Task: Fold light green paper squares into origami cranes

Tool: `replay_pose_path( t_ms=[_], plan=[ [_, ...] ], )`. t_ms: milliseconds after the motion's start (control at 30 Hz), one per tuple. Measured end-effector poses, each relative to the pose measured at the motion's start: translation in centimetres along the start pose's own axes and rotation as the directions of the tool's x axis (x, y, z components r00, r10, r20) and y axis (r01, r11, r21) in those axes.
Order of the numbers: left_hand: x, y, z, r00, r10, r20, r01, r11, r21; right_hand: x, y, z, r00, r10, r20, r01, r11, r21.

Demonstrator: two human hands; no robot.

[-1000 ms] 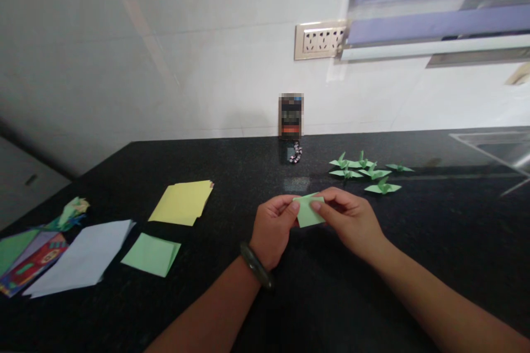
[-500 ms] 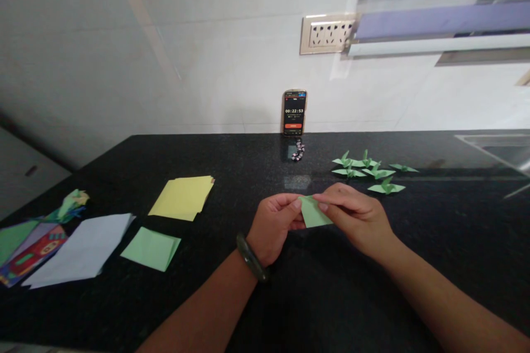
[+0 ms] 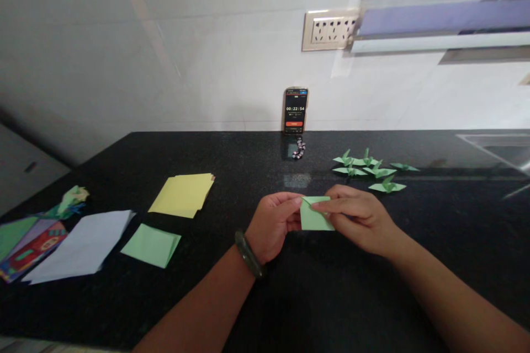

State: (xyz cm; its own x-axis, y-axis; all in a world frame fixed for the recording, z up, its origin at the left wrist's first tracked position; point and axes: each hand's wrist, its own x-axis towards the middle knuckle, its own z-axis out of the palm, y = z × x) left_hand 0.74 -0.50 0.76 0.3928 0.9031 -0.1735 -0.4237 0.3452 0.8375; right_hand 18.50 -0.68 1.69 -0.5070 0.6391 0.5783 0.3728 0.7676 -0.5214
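Observation:
A small folded square of green origami paper (image 3: 317,218) is held between both hands above the dark counter. My left hand (image 3: 276,226) pinches its left edge, thumb on top, with a bangle round the wrist. My right hand (image 3: 361,217) grips the right side, its index finger lying across the upper part of the paper, where a crease slants from the top left corner. Beyond the right hand stand several folded green paper cranes (image 3: 375,171). The fingers behind the paper are partly hidden.
At the left lie green sheets (image 3: 151,245), a yellow paper stack (image 3: 182,195), white sheets (image 3: 83,247) and a colourful packet (image 3: 35,251). A phone showing a timer (image 3: 295,111) leans on the wall behind a beaded string (image 3: 298,149). A wall socket (image 3: 330,30) is above.
My right index finger has shifted left over the paper, and the right hand's grip has changed. More of the green square now shows, turned flatter toward me. My left hand keeps its pinch.

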Motion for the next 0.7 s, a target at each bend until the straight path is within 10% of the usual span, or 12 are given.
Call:
replay_pose_path(
  t_ms=[433,700],
  plan=[
    [-0.07,0.08,0.05,1.000,-0.004,0.007,0.004,1.000,-0.008,0.00,-0.01,-0.15,0.997,-0.005,0.083,0.006,1.000,-0.012],
    [0.26,-0.66,0.13,0.984,0.030,-0.174,-0.008,0.992,0.124,0.08,-0.34,0.13,0.988,0.000,0.156,0.012,0.997,-0.073]
  ],
)
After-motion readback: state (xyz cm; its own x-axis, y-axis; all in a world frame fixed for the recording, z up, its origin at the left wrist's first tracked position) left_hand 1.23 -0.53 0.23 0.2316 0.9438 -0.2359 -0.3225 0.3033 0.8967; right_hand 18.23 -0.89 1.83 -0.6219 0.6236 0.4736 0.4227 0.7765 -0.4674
